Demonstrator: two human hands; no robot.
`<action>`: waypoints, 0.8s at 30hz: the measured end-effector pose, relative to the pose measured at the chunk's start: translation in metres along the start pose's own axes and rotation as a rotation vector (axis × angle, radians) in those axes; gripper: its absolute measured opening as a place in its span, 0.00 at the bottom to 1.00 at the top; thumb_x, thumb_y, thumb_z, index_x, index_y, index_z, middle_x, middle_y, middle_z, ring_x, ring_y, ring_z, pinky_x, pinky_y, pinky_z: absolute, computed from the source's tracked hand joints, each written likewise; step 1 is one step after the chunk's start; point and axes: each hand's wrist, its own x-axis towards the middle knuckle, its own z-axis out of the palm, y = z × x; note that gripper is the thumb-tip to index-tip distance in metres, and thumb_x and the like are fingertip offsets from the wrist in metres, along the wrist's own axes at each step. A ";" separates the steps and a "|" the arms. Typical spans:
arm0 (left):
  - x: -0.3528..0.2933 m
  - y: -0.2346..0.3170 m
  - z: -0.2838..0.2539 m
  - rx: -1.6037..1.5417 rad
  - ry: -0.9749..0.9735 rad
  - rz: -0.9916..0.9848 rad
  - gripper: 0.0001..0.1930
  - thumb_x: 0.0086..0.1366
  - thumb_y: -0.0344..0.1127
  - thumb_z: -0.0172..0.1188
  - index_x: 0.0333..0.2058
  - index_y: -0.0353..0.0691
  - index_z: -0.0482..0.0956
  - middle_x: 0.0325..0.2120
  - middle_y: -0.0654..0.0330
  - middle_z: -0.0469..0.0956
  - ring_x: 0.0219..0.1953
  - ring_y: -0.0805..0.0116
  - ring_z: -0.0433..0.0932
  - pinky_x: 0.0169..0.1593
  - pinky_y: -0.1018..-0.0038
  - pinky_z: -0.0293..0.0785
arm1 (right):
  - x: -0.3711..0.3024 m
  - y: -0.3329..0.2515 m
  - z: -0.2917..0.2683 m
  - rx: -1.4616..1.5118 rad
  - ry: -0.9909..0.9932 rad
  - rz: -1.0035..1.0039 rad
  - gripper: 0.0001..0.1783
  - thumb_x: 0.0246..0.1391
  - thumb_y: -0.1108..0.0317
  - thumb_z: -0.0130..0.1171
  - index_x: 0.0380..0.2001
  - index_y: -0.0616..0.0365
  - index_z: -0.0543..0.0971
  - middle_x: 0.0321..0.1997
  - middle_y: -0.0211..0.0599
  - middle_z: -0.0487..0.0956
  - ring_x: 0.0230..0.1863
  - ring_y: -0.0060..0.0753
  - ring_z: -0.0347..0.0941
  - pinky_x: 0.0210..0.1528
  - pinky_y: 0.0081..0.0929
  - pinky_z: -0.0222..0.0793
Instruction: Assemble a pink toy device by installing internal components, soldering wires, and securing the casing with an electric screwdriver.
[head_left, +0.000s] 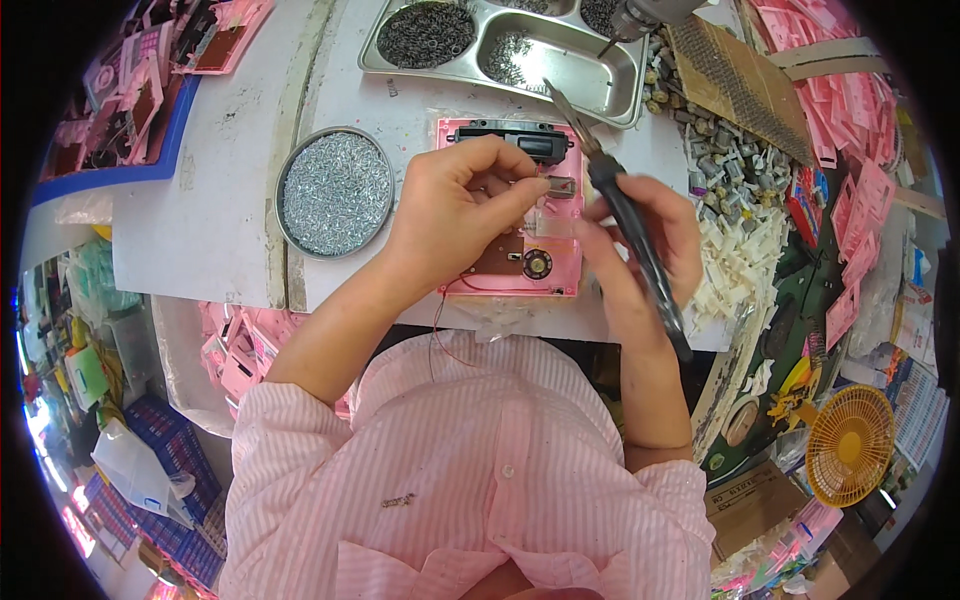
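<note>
A pink plastic housing (566,280) lies in front of me on the table. It carries a black cylindrical part (540,148), a brown circuit board (492,262) and a small round black speaker (537,263). My left hand (450,200) bends over its upper half, thumb and forefinger pinched at a small silver motor (562,187); whether they grip it is hidden. My right hand (650,235) holds a black-handled tool with a tapered metal tip (635,225), slanting up-left. Its thumb reaches beside a clear piece (555,228). Thin red and dark wires (440,315) hang over the table edge.
Left stands a round dish (338,193) of small silver screws. Ahead are a metal compartment tray (375,62) of dark springs and small parts, and a power screwdriver (640,15). Right lie heaped motors (725,165), white plastic pieces (735,255) and a yellow fan (850,445).
</note>
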 end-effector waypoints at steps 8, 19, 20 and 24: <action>-0.005 0.003 -0.010 0.086 -0.039 -0.001 0.07 0.66 0.30 0.65 0.37 0.31 0.83 0.24 0.63 0.82 0.24 0.80 0.79 0.30 0.80 0.76 | 0.033 0.004 0.025 0.061 -0.089 0.076 0.26 0.54 0.82 0.63 0.56 0.57 0.72 0.43 0.36 0.80 0.45 0.25 0.80 0.43 0.21 0.78; -0.002 -0.004 -0.017 -0.105 -0.125 -0.075 0.08 0.69 0.31 0.63 0.37 0.30 0.83 0.26 0.64 0.81 0.25 0.81 0.75 0.30 0.82 0.73 | 0.030 0.007 0.030 0.009 -0.050 0.070 0.26 0.54 0.83 0.62 0.56 0.58 0.72 0.41 0.35 0.80 0.41 0.22 0.79 0.41 0.19 0.77; -0.001 -0.005 -0.017 -0.116 -0.121 -0.080 0.08 0.68 0.31 0.63 0.37 0.30 0.83 0.26 0.64 0.81 0.25 0.82 0.75 0.30 0.82 0.72 | 0.029 0.007 0.029 -0.006 -0.042 0.073 0.26 0.54 0.83 0.63 0.56 0.58 0.72 0.41 0.35 0.80 0.41 0.22 0.78 0.41 0.19 0.77; -0.001 -0.003 -0.017 -0.132 -0.117 -0.118 0.07 0.69 0.30 0.63 0.37 0.31 0.83 0.27 0.65 0.81 0.26 0.82 0.73 0.32 0.83 0.70 | 0.022 0.017 0.031 -0.007 -0.002 -0.001 0.26 0.53 0.83 0.63 0.56 0.58 0.72 0.41 0.35 0.79 0.42 0.22 0.78 0.40 0.19 0.77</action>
